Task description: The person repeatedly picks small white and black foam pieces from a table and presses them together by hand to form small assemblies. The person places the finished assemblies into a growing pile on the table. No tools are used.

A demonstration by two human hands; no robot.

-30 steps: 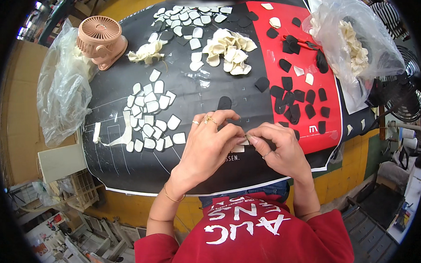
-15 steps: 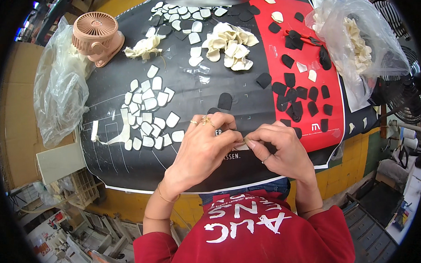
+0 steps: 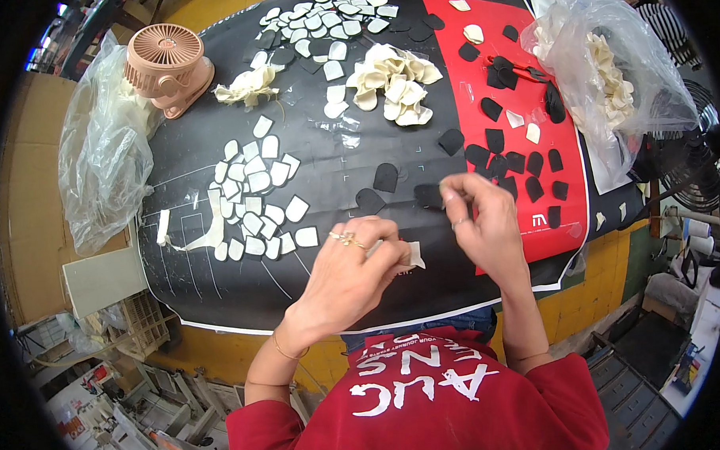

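My left hand (image 3: pixel 347 267) is closed, with a small cream fabric-like piece (image 3: pixel 416 255) sticking out from its fingertips over the front of the mat. Farther right, my right hand (image 3: pixel 485 224) pinches the edge of a black rounded piece (image 3: pixel 428 196) between thumb and finger. Two similar black pieces (image 3: pixel 385 177) lie just beyond my left hand. Left of it spreads a loose group of white round-ended pieces (image 3: pixel 258 182) with dark edges. More black pieces (image 3: pixel 535 189) lie on the red part of the mat, beyond my right hand.
A pink fan (image 3: pixel 166 65) stands at the far left beside a clear plastic bag (image 3: pixel 108 154). Cream pieces (image 3: pixel 394 77) are heaped at the back, near more white pieces (image 3: pixel 321 20). Red-handled pliers or cutters (image 3: pixel 529 72) lie near another bag (image 3: pixel 648 80) at the right.
My hands, pinching together before, have parted. The right one has moved up and now has a black piece at its fingertips; the left keeps the cream piece. A blurred object at the far edge is gone.
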